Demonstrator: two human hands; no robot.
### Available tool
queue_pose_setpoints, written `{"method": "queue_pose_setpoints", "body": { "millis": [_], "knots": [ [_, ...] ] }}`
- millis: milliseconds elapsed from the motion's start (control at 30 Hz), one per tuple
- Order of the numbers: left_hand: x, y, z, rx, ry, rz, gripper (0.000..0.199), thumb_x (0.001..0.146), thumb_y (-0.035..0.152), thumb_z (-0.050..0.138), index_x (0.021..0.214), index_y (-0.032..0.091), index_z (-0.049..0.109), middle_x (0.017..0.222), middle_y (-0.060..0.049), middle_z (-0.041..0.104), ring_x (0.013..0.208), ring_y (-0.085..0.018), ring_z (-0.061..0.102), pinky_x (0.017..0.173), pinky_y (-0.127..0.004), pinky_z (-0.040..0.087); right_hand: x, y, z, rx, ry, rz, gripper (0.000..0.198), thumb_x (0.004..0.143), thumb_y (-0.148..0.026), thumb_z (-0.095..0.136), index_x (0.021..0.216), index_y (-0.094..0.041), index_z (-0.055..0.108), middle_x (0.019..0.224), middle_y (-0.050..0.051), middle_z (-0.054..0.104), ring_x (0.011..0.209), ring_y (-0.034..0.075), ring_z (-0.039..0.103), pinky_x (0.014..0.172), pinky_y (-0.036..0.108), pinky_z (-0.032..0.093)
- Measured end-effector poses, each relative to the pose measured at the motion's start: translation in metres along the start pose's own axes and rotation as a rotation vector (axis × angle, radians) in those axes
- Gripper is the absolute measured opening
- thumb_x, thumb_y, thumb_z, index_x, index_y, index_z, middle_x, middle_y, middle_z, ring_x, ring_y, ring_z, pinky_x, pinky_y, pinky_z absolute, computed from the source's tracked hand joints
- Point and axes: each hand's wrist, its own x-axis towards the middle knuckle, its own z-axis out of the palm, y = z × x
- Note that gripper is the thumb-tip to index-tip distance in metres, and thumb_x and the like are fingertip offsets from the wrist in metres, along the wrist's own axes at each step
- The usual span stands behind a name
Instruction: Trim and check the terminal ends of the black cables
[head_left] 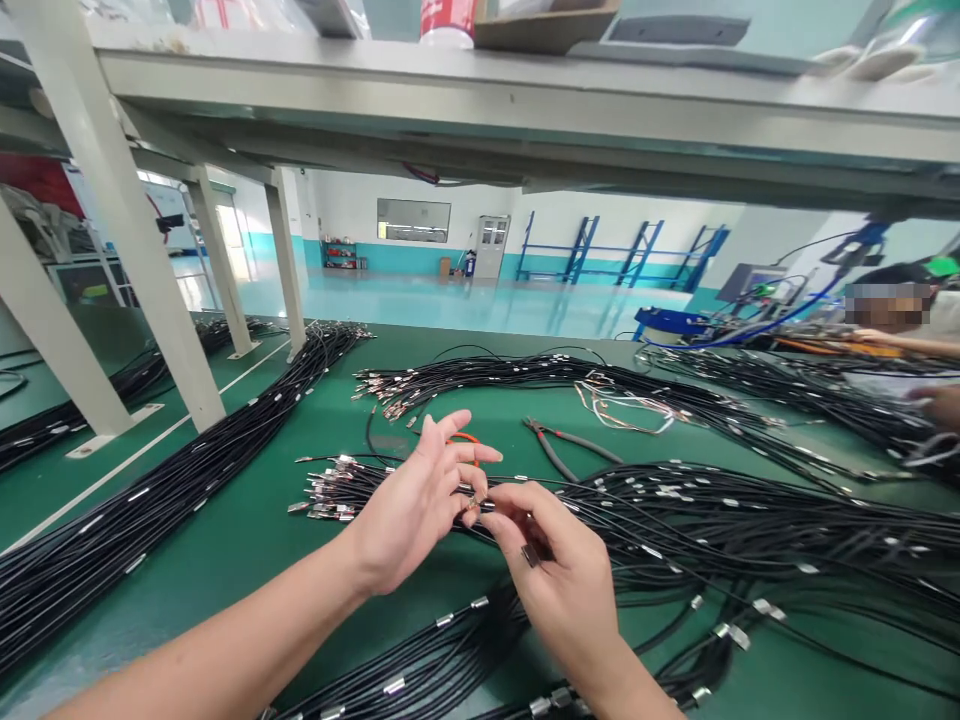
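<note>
My left hand is palm up over a bundle of black cables with silvery ends. Its upper fingers are stretched apart, while the lower ones bend toward my right hand. My right hand pinches with thumb and forefinger at a tiny brass-coloured piece, which looks like a cable end, touching the left fingertips. A small dark piece shows at the right thumb; its kind is unclear. Grey-handled cutting pliers lie just beyond my hands. An orange loop is partly hidden behind the left fingers.
More black cable bundles lie at left, farther back and in front. White and copper-coloured wires rest on the green table. Shelf legs stand at left, under a shelf overhead. A co-worker is at far right.
</note>
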Motion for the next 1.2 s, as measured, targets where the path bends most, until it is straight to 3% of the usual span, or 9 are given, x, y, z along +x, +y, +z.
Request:
{"method": "queue_pose_setpoints", "body": {
  "millis": [233,333,400,467,567,667,900,1133,1200],
  "knots": [
    [0.003,-0.017,-0.001,0.096,0.046,-0.044,0.052,0.083,0.057,0.029,0.125,0.026,0.035,0.11,-0.007,0.05,0.083,-0.014,0.047,0.063,-0.023,0.039,0.003,-0.002,0.0,0.206,-0.045,0.255,0.012,0.08,-0.024,0.052,0.07,-0.017,0.055,0.067,0.001,0.059,0.057,0.011,0.056,0.054,0.021,0.044],
    [-0.001,-0.017,-0.008,0.306,0.037,-0.057,0.047,0.081,0.05,0.044,0.121,0.026,0.04,0.106,-0.006,0.051,0.081,-0.013,0.048,0.064,-0.024,0.038,0.006,-0.005,-0.002,0.268,-0.083,0.383,0.016,0.079,-0.026,0.052,0.066,-0.016,0.054,0.061,0.0,0.056,0.056,0.01,0.052,0.054,0.021,0.041],
    [-0.004,-0.019,-0.015,0.53,0.007,-0.087,0.035,0.076,0.039,0.057,0.106,0.02,0.054,0.088,-0.003,0.056,0.071,-0.012,0.048,0.062,-0.023,0.037,0.009,-0.004,-0.004,0.303,-0.077,0.466,0.018,0.077,-0.026,0.053,0.063,-0.016,0.053,0.057,-0.002,0.051,0.052,0.009,0.045,0.05,0.02,0.038],
    [-0.008,-0.021,-0.021,0.709,0.009,-0.11,0.017,0.075,0.031,0.059,0.078,0.014,0.061,0.066,0.0,0.054,0.059,-0.01,0.043,0.056,-0.022,0.034,0.01,-0.001,-0.005,0.339,-0.085,0.529,0.019,0.075,-0.026,0.054,0.059,-0.015,0.052,0.054,-0.004,0.045,0.049,0.007,0.038,0.046,0.019,0.032],
    [-0.012,-0.025,-0.028,0.742,0.107,-0.101,0.018,0.075,0.028,0.057,0.065,0.014,0.061,0.057,0.002,0.051,0.055,-0.009,0.041,0.055,-0.022,0.033,0.01,0.007,-0.004,0.411,-0.153,0.59,0.018,0.074,-0.024,0.055,0.058,-0.015,0.052,0.051,-0.005,0.043,0.045,0.005,0.031,0.043,0.02,0.026],
    [-0.014,-0.028,-0.031,0.649,0.189,-0.088,0.013,0.072,0.025,0.06,0.079,0.015,0.065,0.064,0.001,0.058,0.063,-0.011,0.048,0.061,-0.022,0.037,0.009,0.012,-0.002,0.449,-0.183,0.617,0.017,0.074,-0.024,0.054,0.06,-0.015,0.054,0.051,-0.005,0.044,0.045,0.005,0.03,0.043,0.02,0.024],
    [-0.013,-0.032,-0.035,0.669,0.228,-0.049,0.01,0.071,0.023,0.061,0.07,0.014,0.066,0.064,0.001,0.06,0.06,-0.009,0.047,0.06,-0.02,0.037,0.01,0.01,-0.001,0.446,-0.223,0.59,0.014,0.074,-0.016,0.051,0.06,-0.014,0.055,0.051,-0.005,0.046,0.046,0.005,0.033,0.045,0.02,0.026],
    [-0.012,-0.035,-0.039,0.662,0.27,-0.047,0.01,0.069,0.023,0.063,0.072,0.014,0.067,0.064,0.0,0.061,0.06,-0.009,0.049,0.059,-0.02,0.039,0.012,0.01,-0.001,0.422,-0.249,0.587,0.016,0.073,-0.013,0.052,0.057,-0.014,0.054,0.051,-0.005,0.047,0.05,0.007,0.04,0.048,0.02,0.03],
    [-0.012,-0.035,-0.04,0.661,0.269,-0.027,0.015,0.07,0.022,0.062,0.082,0.016,0.067,0.065,0.001,0.061,0.061,-0.009,0.051,0.06,-0.02,0.039,0.012,0.009,-0.001,0.42,-0.249,0.587,0.016,0.073,-0.013,0.051,0.057,-0.014,0.054,0.051,-0.005,0.047,0.049,0.007,0.04,0.048,0.02,0.03]
  ]
}}
